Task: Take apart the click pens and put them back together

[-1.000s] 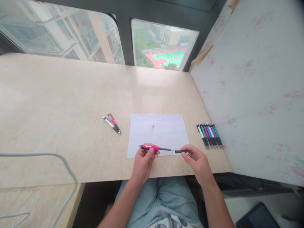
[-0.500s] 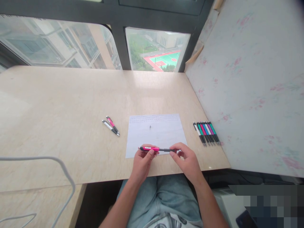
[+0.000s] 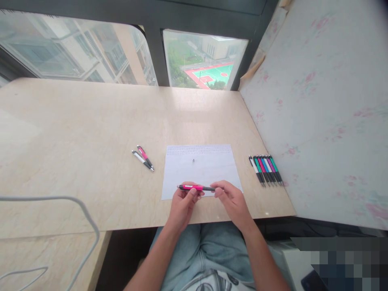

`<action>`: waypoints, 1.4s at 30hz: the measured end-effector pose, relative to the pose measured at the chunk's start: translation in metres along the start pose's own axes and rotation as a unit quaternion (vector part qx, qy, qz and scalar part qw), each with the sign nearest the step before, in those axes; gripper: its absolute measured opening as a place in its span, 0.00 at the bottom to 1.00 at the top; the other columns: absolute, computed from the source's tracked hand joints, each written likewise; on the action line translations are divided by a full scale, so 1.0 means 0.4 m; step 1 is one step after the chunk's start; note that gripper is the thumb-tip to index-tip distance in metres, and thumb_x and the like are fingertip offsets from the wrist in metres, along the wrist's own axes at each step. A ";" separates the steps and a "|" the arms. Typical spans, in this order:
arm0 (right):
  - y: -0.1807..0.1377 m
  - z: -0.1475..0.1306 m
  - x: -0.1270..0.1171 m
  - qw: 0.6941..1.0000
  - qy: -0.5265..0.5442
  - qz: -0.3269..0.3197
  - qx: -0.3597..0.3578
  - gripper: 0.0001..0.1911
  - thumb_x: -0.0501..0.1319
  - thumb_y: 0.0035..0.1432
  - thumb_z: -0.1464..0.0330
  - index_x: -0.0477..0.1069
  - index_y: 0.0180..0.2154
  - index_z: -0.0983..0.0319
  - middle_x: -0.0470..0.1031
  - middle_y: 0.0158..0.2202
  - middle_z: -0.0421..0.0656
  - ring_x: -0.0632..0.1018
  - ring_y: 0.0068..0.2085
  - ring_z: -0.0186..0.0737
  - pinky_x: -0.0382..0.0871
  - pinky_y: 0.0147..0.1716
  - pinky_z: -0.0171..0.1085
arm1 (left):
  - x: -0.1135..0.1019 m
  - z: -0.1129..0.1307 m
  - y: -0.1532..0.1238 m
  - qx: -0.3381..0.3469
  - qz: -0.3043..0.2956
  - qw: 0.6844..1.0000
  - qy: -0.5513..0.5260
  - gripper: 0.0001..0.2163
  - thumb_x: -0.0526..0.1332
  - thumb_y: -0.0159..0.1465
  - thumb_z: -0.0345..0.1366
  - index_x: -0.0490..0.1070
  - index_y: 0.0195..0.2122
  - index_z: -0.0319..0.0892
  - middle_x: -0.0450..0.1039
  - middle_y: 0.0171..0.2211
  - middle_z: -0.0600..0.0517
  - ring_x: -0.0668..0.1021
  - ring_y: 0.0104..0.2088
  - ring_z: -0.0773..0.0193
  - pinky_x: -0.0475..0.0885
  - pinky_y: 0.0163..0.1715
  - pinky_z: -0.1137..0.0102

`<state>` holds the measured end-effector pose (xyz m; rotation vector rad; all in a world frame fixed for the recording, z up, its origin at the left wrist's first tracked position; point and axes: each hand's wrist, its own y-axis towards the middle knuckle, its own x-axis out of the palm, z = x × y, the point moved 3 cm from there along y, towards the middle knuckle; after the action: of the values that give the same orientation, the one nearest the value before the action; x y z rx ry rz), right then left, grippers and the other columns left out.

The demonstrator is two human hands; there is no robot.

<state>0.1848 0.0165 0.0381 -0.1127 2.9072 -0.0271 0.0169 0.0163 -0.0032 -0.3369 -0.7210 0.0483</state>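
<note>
Over the near edge of the sheet, a pink pen (image 3: 197, 187) with a black grip lies level between my two hands. My left hand (image 3: 184, 202) pinches its pink barrel, thumb on the near side and clicker end pointing left. At the other end, the thumb and fingers of my right hand (image 3: 232, 199) close on the black grip (image 3: 209, 188), and the fingertips hide its end. A tiny dark metal piece (image 3: 193, 160), which looks like a pen tip, rests on the white paper (image 3: 209, 167). Handwriting fills the sheet's top lines.
Left of the paper, a white pen (image 3: 140, 158) and another pink pen (image 3: 144, 154) lie with their tips together. Several coloured pens (image 3: 263, 167) form a row beside the papered wall (image 3: 327, 121). A grey cable (image 3: 81, 206) loops across the left of the table (image 3: 100, 121).
My right hand has come left toward my left hand, and the black grip now reaches less far out from the pink barrel. The view has shifted slightly.
</note>
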 end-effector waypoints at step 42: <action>-0.017 0.023 -0.031 0.996 0.046 0.077 0.030 0.09 0.64 0.59 0.61 0.76 0.38 0.60 0.76 0.35 0.44 0.76 0.36 0.40 0.73 0.33 0.37 | -0.002 -0.002 0.001 0.021 0.022 1.000 -0.008 0.08 0.70 0.58 0.36 0.76 0.36 0.39 0.78 0.33 0.50 0.77 0.30 0.68 0.69 0.31 0.74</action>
<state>0.1994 0.0107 0.0323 0.1256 2.9946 -0.0957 0.0167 0.0161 -0.0045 -0.3132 -0.7283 0.1077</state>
